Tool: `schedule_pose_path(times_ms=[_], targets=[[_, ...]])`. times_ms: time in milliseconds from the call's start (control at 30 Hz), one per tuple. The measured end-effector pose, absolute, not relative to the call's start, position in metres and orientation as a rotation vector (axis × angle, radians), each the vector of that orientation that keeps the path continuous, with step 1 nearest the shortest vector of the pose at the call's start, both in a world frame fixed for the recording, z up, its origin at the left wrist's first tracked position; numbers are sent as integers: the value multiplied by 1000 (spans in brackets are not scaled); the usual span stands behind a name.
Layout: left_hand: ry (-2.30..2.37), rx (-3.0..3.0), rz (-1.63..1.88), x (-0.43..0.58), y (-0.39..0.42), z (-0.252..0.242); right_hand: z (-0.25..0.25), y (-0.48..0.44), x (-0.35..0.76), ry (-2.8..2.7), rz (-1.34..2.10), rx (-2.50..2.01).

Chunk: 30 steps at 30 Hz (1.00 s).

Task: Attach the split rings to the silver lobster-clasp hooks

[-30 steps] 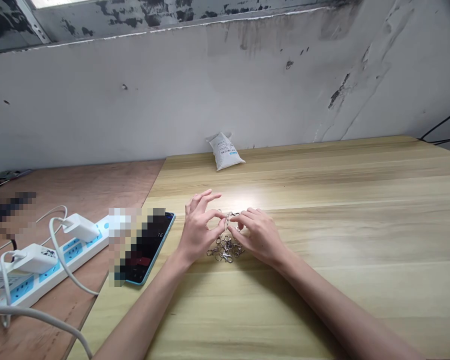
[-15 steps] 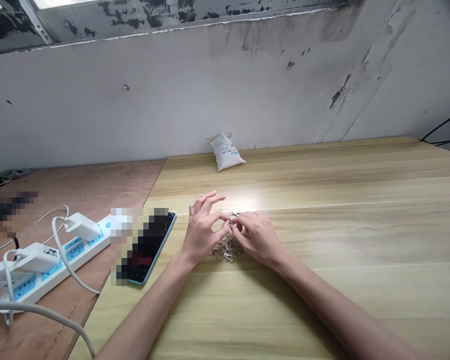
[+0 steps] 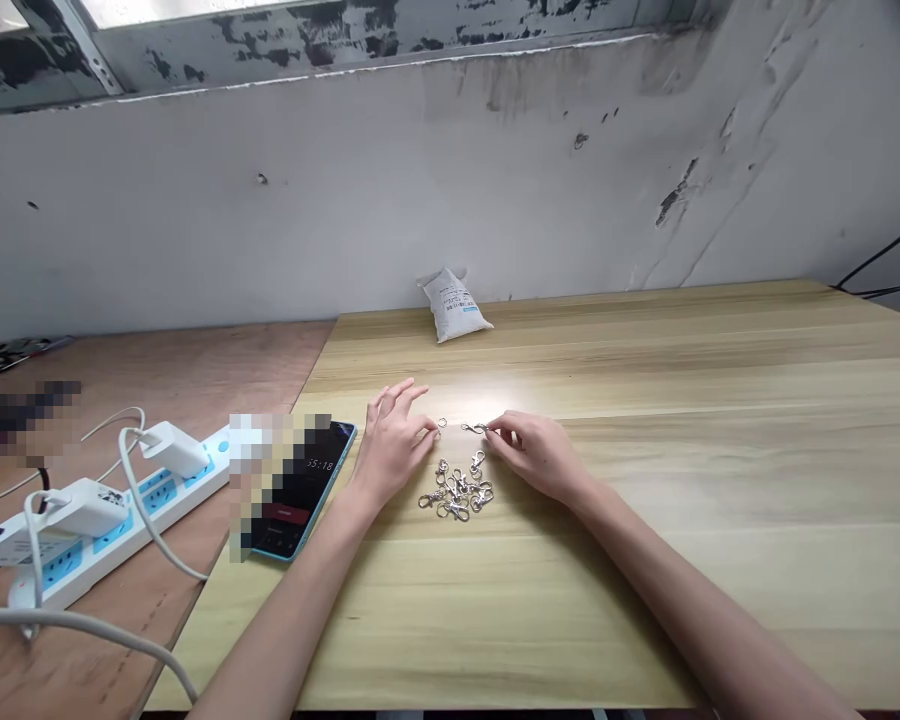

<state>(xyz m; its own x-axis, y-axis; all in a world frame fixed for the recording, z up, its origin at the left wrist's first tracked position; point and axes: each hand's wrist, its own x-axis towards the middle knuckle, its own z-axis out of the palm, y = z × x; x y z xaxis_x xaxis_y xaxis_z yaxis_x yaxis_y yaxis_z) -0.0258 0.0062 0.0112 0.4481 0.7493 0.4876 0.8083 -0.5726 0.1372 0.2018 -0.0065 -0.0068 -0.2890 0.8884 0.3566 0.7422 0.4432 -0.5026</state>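
Note:
My right hand (image 3: pixel 534 452) pinches one end of a silver swivel clasp (image 3: pixel 474 428) between thumb and fingertips, with the hook end pointing left. My left hand (image 3: pixel 396 445) has thumb and index finger pressed together and the other fingers raised. A tiny bit of metal shows at those fingertips, too small to name. Just beyond them a small metal ring (image 3: pixel 442 422) lies on the table. Between and nearer than both hands is a loose pile of silver swivel clasps (image 3: pixel 456 488).
A phone (image 3: pixel 300 500) lies left of my left forearm. Farther left, a white power strip (image 3: pixel 139 520) holds chargers and cables on a brown board (image 3: pixel 262 350). A white printed packet (image 3: pixel 456 308) rests at the back of the wooden table (image 3: pixel 682 450), by the wall.
My hands, together over the clasps before, have drawn apart. The right one moved right with a clasp, the left one moved left. The pile is now uncovered.

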Motion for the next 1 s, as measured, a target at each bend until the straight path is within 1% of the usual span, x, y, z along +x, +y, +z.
schedule_pose_path(times_ms=[100,233,533,800,1000], targets=[[-1434,-2618,-733,-28,8,9,-10,-2,207,-2180,295,-1406],[-1511,-2608,-801,-27,7,11,-9,-4,207,-2183,300,-1414],[-1605,-2639,-857,-27,6,10,-3,-14,210,-2367,355,-1178],[-1562,-2685,-846,-26,5,11,-15,-11,205,-2426,213,-1212],[-1566,-2686,-842,-26,5,13,-13,-10,200,-2437,147,-1206]])
